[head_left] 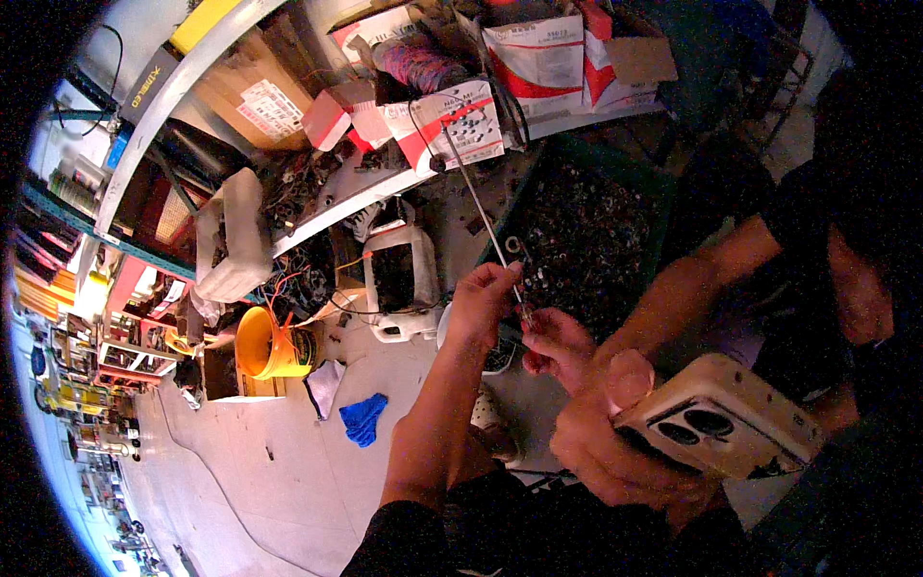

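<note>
A long thin metal rod [479,204] runs from the shelf edge down toward me. My left hand [484,293] is closed around it in a pinch. Lower down, the fingers of my right hand [556,344] grip the rod's near end, where a small fitting shows too dimly to name. Beyond both hands lies a dark green bin [663,207] full of small loose metal parts, with a pale ring [512,243] near its left side. Another person's hand [601,438] holds a phone [745,413] in a light case, hiding part of my right forearm.
A shelf [322,216] carries open cardboard boxes [447,125] and a bundle of multicoloured material [423,62]. Below stand a cut white jug [404,279] and a yellow bucket [266,344]. A blue cloth [363,419] lies on the floor. The other person's forearm [697,284] reaches in at right.
</note>
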`<state>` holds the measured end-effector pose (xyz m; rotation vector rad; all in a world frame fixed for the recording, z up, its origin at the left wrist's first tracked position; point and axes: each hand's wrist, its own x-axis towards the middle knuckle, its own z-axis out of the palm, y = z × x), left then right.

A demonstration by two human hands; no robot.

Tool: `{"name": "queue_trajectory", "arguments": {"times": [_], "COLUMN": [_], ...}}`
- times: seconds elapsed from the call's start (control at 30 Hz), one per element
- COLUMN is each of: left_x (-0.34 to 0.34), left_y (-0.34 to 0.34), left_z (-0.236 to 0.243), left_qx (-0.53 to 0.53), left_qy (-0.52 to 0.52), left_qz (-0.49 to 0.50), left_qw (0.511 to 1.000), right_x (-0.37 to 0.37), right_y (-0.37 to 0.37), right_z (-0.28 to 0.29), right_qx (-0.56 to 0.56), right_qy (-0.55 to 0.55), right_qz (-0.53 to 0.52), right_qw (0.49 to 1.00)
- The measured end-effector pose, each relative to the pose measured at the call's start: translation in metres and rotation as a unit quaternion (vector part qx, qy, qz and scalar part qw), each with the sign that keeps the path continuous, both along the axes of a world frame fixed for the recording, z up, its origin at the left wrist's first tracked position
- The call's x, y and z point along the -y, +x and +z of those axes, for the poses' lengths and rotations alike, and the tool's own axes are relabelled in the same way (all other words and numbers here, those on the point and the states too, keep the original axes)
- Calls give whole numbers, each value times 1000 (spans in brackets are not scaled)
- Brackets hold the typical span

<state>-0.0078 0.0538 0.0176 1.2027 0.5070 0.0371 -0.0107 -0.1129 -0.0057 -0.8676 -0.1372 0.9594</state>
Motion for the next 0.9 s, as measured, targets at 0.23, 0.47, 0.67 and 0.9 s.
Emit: {"name": "queue_trajectory", "arguments": {"times": [0.23, 0.47, 0.67, 0.9], "left_x": [-3, -6, -7, -1], "left_y": [0, -2, 1, 4], "left_z": [7, 11, 1, -2], "left_qx": [11, 24, 45, 16], "left_qy": [-48, -103, -56, -39], "left_qz": [-51, -72, -75, -14], "left_qw": [997, 992, 995, 999], "right_x": [3, 2, 2, -1], "right_y": [1, -4, -3, -10], "right_z": [-8, -10, -1, 6], "right_qx": [-38, -79, -48, 13], "right_qy": [-18, 15, -5, -43], "right_qz": [-5, -48, -50, -63], "right_qw": [999, 996, 998, 997]}}
